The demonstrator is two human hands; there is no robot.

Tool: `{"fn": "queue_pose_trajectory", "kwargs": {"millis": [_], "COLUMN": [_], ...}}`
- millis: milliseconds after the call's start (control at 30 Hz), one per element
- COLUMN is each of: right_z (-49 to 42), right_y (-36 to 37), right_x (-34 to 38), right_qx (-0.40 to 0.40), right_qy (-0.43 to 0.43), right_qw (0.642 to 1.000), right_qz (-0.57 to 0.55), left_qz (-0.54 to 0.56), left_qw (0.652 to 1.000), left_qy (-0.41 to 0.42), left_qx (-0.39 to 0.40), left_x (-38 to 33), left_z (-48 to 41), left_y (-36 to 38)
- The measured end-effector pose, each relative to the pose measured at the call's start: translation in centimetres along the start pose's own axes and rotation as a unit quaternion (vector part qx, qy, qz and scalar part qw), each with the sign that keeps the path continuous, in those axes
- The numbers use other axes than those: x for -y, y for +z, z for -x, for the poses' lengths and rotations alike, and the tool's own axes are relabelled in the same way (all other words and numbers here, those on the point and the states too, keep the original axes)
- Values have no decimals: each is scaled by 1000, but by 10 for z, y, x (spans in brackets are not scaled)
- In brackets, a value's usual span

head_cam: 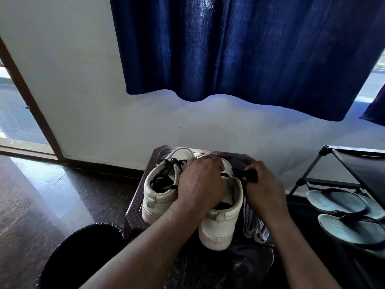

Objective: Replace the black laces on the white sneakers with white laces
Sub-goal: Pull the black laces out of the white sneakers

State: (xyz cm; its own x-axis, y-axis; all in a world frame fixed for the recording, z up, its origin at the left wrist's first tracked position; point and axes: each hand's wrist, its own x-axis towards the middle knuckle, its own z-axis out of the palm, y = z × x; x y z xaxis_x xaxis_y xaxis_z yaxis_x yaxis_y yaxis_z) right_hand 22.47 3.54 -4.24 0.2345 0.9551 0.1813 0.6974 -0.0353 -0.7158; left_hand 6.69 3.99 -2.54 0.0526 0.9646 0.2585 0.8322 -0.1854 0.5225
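Two white sneakers stand side by side on a dark stool point(135, 207), heels toward me. The left sneaker point(158, 197) still carries black laces point(166, 178), loose over its tongue and opening. My left hand point(200, 182) lies over the top of the right sneaker point(223, 224), pressing on its tongue area. My right hand point(260, 184) is closed around a bunch of black lace point(249, 175) drawn out sideways from the right sneaker. A bundle of white laces point(253, 226) lies on the stool just right of that sneaker, under my right wrist.
A black shoe rack point(333, 163) stands to the right with pale blue flip-flops point(343, 213) on it. A dark round bin point(83, 247) sits at lower left. A white wall and a blue curtain point(239, 49) are behind the stool; a doorway opens at far left.
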Motion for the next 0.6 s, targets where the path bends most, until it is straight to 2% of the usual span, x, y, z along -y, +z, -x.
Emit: {"fn": "queue_pose_trajectory", "kwargs": {"millis": [100,333,367,433,500,533,600], "right_z": [3,1,-1,-2,1,2,3], "right_y": [-4,-18,-20,-24,-28,-29,-28], "right_x": [5,7,6,10,18,22,26], "right_qx": [71,165,156,115,72,57,39], "right_qy": [2,-26,-40,-54,-58,-60,-61], "right_qw": [997,979,984,986,955,943,942], "right_qz": [35,119,78,-108,-283,-323,-328], "left_qz": [-4,-1,-1,-3,1,6,25], "left_qw": [1000,1000,1000,1000,1000,1000,999], "left_qy": [0,-2,1,5,8,11,17], "left_qx": [-11,-11,-10,-5,-2,-8,-35], "left_x": [0,1,0,0,-1,-1,1], "left_z": [0,0,0,1,1,1,-1], "left_y": [1,2,1,-1,-1,0,3]}}
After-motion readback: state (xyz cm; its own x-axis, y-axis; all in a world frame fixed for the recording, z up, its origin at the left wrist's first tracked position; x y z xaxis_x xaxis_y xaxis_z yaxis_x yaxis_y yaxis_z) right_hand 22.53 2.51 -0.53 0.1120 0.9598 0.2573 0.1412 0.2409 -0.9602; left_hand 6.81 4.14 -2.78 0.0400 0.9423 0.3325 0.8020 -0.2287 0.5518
